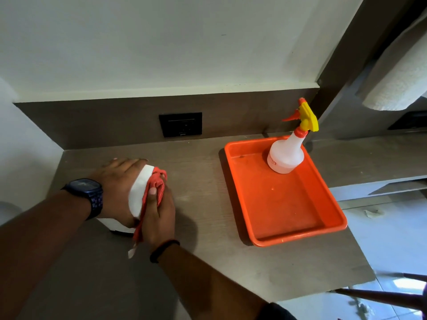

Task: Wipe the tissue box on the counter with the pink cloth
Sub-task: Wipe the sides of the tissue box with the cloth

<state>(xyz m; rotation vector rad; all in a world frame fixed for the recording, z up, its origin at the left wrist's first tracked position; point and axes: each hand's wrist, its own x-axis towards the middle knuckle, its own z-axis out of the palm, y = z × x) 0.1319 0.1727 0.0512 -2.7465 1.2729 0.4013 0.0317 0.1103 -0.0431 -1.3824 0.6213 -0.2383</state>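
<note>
Your left hand [117, 188] lies flat on top of the white box [136, 195], left of centre in the frame, fingers spread and pressing down rather than curled around anything. A dark watch [89, 192] sits on that wrist. The box stands on the grey-brown desk [208, 262], mostly covered by your hands; only a white strip of its top and a lower corner show.

Your right hand [158, 218] is closed around the cloth [153, 190], which looks reddish-pink here. The thumb presses the bunched cloth against the right side of the box, and a loose tail of it hangs down toward the lower edge, ending in a small white tag. A dark band [163, 250] circles the right wrist.

To the right of centre, well apart from the box, an orange tray [288, 227] rests on the desk. A white spray bottle [286, 155] with a yellow and orange trigger head stands upright in the tray's far corner. A black socket [180, 124] is set in the dark back panel, above and between box and tray. At the upper right of the frame, a roll of paper towel [397, 84] hangs at the edge.
</note>
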